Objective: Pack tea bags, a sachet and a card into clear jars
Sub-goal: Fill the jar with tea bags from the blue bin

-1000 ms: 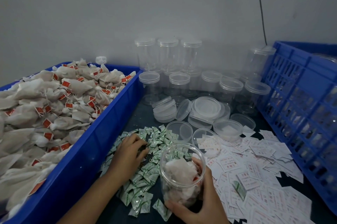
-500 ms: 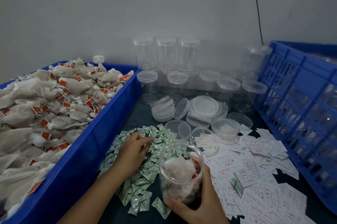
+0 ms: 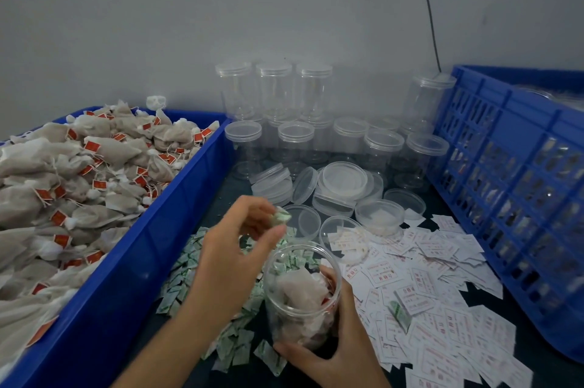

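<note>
Above the open jar [image 3: 300, 292], left hand [image 3: 234, 258] pinching green sachet [image 3: 280, 217], right hand [image 3: 331, 353] gripping jar, print on cards [image 3: 420, 292] unreadable

print on cards [image 3: 420, 286] was too small to read | sachet [image 3: 279, 217] was blurred | blue bin [image 3: 120, 286] ran off left edge

The light is dim, flat and cool, and the shadows are soft. A faint sheen lies on the wall of the blue plastic tub [image 3: 132, 277]. The left hand [image 3: 234, 248] and its small green-and-white sachet [image 3: 279, 217] are motion-blurred. The blue slatted plastic crate [image 3: 521, 198] bows and softens towards the right edge.
</note>
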The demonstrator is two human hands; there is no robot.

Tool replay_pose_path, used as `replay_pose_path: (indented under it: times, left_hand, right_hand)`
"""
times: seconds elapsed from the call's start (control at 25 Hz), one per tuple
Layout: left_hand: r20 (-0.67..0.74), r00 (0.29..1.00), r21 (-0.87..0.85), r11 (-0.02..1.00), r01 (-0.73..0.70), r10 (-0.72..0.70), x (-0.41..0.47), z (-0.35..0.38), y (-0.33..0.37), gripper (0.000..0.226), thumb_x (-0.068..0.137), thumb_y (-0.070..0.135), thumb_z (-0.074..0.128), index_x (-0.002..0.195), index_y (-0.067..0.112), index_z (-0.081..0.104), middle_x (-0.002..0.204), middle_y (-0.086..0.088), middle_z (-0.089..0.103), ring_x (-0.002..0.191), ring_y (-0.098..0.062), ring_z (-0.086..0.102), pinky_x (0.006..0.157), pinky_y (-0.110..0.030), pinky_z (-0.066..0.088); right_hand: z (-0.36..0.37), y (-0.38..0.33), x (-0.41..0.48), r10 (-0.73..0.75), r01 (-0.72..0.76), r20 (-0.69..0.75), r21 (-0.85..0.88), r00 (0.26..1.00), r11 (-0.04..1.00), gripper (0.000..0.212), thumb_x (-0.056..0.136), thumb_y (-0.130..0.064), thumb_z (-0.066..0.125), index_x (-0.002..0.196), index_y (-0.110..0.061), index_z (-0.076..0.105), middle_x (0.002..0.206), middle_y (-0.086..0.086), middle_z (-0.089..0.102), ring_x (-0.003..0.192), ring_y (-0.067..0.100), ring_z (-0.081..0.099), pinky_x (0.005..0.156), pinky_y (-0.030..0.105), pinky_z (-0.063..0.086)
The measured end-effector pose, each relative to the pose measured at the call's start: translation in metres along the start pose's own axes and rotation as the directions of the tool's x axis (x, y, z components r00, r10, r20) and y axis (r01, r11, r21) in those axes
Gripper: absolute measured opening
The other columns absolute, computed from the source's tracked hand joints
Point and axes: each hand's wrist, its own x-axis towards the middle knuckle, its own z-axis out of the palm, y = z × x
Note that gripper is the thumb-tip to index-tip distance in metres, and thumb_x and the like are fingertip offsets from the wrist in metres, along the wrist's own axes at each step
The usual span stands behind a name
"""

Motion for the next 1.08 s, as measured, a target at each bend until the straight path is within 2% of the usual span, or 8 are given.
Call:
replay_pose_path:
  times: [0.12, 0.28, 0.44, 0.52, 0.64, 0.76, 0.96, 1.08]
  left_hand:
    - [0.163, 0.983, 0.016, 0.996, -0.090, 0.086, -0.017, 0.005, 0.034, 0.028, 0.079, 0.020, 0.064, 0.101, 0.036, 0.059, 0.094, 0.018, 0.062, 0.087, -0.002, 0.062, 0.073, -0.009, 0.048]
    - [0.176, 0.976, 0.180, 0.970, -0.164, 0.132, -0.035, 0.009, 0.033, 0.031, 0.081, 0.016, 0.071, 0.100, 0.039, 0.062, 0.087, 0.020, 0.061, 0.089, 0.002, 0.058, 0.077, -0.009, 0.045]
    - [0.236, 0.971, 0.300, 0.947, -0.117, 0.045, -0.043, 0.017, 0.021, 0.032, 0.083, 0.067, 0.042, 0.108, 0.051, 0.054, 0.125, 0.037, 0.037, 0.126, 0.014, 0.025, 0.105, -0.014, 0.022]
    - [0.220, 0.975, 0.297, 0.951, -0.089, 0.022, -0.049, 0.027, 0.014, 0.055, 0.074, 0.085, 0.034, 0.120, 0.055, 0.040, 0.140, 0.037, 0.022, 0.135, 0.014, 0.011, 0.109, -0.018, 0.012]
    - [0.086, 0.994, -0.048, 0.996, 0.071, -0.067, -0.059, 0.042, 0.005, 0.085, 0.066, 0.068, 0.069, 0.137, 0.043, 0.030, 0.139, 0.031, 0.035, 0.131, 0.008, 0.035, 0.101, -0.007, 0.033]
    - [-0.024, 0.998, -0.175, 0.983, 0.058, -0.063, -0.067, 0.055, -0.011, 0.087, 0.066, 0.051, 0.078, 0.139, 0.026, 0.037, 0.139, 0.018, 0.044, 0.129, -0.005, 0.046, 0.106, -0.014, 0.035]
    - [-0.100, 0.994, -0.170, 0.984, -0.047, 0.030, -0.066, 0.061, -0.019, 0.078, 0.070, 0.045, 0.077, 0.132, 0.013, 0.043, 0.143, 0.009, 0.043, 0.133, -0.015, 0.044, 0.107, -0.023, 0.039]
    - [-0.143, 0.988, -0.171, 0.982, -0.084, 0.059, -0.068, 0.062, -0.020, 0.075, 0.070, 0.043, 0.077, 0.130, 0.013, 0.044, 0.143, 0.007, 0.043, 0.132, -0.014, 0.044, 0.104, -0.016, 0.038]
  right_hand:
    - [-0.001, -0.005, -0.002, -0.022, 0.020, 0.036, 0.060, 0.999, 0.998, 0.098, 0.072, -0.040, 0.089, 0.148, -0.047, 0.027, 0.143, -0.017, 0.052, 0.127, 0.006, 0.057, 0.098, 0.023, 0.052]
    - [-0.017, -0.021, -0.003, 0.024, -0.018, -0.080, 0.072, 0.997, 0.997, 0.074, 0.078, -0.070, 0.062, 0.143, -0.056, 0.030, 0.143, -0.037, 0.042, 0.133, -0.009, 0.044, 0.105, 0.027, 0.043]
    - [-0.073, -0.025, 0.013, 0.099, -0.199, -0.393, -0.221, 0.914, 0.955, 0.009, 0.093, -0.031, 0.066, 0.101, -0.033, 0.062, 0.104, -0.018, 0.066, 0.104, 0.003, 0.064, 0.081, 0.016, 0.053]
    - [-0.102, -0.018, 0.019, 0.195, -0.383, -0.432, -0.403, 0.880, 0.831, 0.014, 0.091, -0.024, 0.070, 0.098, -0.027, 0.058, 0.104, -0.012, 0.060, 0.103, 0.012, 0.061, 0.087, 0.027, 0.053]
    - [-0.117, -0.005, 0.019, 0.282, -0.506, -0.432, -0.596, 0.857, 0.623, 0.023, 0.089, -0.039, 0.072, 0.096, -0.027, 0.053, 0.104, -0.009, 0.053, 0.103, 0.013, 0.054, 0.096, 0.039, 0.047]
    - [-0.119, -0.005, 0.026, 0.315, -0.510, -0.427, -0.490, 0.848, 0.707, 0.019, 0.085, -0.028, 0.079, 0.078, -0.021, 0.062, 0.085, -0.007, 0.063, 0.082, 0.013, 0.060, 0.075, 0.031, 0.052]
    - [-0.117, -0.010, 0.038, 0.367, -0.531, -0.384, -0.598, 0.847, 0.600, 0.047, 0.077, -0.049, 0.082, 0.102, -0.027, 0.048, 0.107, -0.011, 0.048, 0.105, 0.013, 0.053, 0.098, 0.037, 0.044]
    - [-0.114, -0.010, 0.043, 0.406, -0.553, -0.381, -0.483, 0.831, 0.679, 0.035, 0.079, -0.036, 0.084, 0.093, -0.021, 0.056, 0.098, -0.007, 0.058, 0.091, 0.012, 0.058, 0.079, 0.029, 0.049]
